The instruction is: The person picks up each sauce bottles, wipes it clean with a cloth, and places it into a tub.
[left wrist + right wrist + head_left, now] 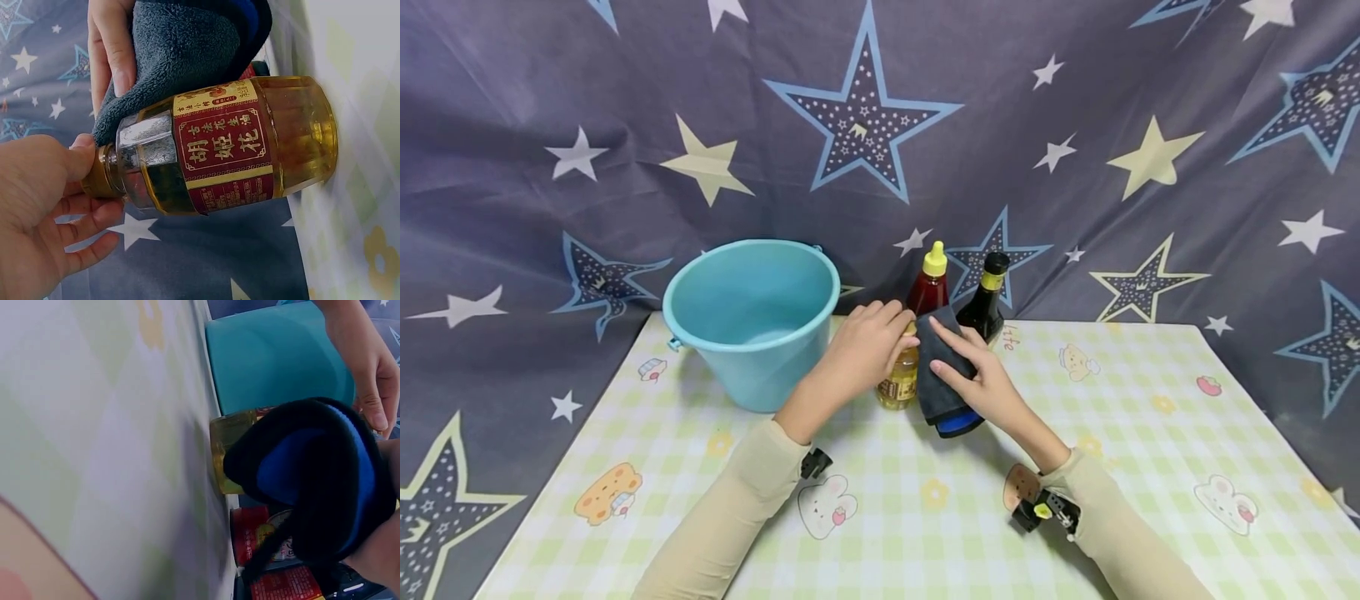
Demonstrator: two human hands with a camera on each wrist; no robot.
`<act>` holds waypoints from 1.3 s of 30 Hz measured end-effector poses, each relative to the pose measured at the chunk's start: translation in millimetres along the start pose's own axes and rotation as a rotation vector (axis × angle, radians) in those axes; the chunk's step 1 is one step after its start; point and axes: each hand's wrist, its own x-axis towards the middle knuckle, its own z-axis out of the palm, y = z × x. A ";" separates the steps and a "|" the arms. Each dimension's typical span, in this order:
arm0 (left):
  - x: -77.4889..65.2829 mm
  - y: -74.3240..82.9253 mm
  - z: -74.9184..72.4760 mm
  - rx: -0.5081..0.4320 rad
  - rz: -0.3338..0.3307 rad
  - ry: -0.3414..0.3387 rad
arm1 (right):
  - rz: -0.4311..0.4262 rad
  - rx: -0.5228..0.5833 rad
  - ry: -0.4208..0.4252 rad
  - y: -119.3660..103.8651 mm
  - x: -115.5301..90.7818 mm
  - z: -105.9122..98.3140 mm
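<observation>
A clear oil bottle (225, 147) with a red and gold label stands on the table, golden oil inside. My left hand (868, 342) pinches its gold cap (99, 172) between thumb and fingers. In my right hand (981, 379) is a folded dark grey cloth (938, 371) with a blue inner side (290, 465). The cloth lies against the bottle's side near its shoulder, as the left wrist view shows. Part of the bottle is hidden behind the cloth in the right wrist view.
Left of the bottle stands a light blue bucket (760, 367). Behind my right hand are a red sauce bottle (927, 292) with a yellow tip and a dark bottle (981, 310) with a black cap. A checked cloth (936, 533) covers the table; a starry curtain (1000, 100) hangs behind.
</observation>
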 end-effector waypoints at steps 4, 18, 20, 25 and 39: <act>0.4 0.4 -0.9 -0.005 -0.006 -0.013 | -0.010 -0.057 0.005 1.1 -0.7 1.3; 1.9 0.4 -4.9 -0.023 -0.001 -0.024 | -0.084 -0.230 -0.067 -0.5 -0.1 -13.0; 1.1 0.4 -5.7 -0.024 -0.006 -0.031 | -0.088 -0.243 -0.076 -0.5 -0.1 -13.5; -0.3 0.0 -6.0 -0.037 -0.018 -0.039 | -0.084 -0.273 -0.081 -2.8 -0.8 -13.7; -1.0 -1.1 -5.2 -0.009 -0.017 -0.042 | -0.022 -0.389 -0.113 0.5 -1.3 -10.9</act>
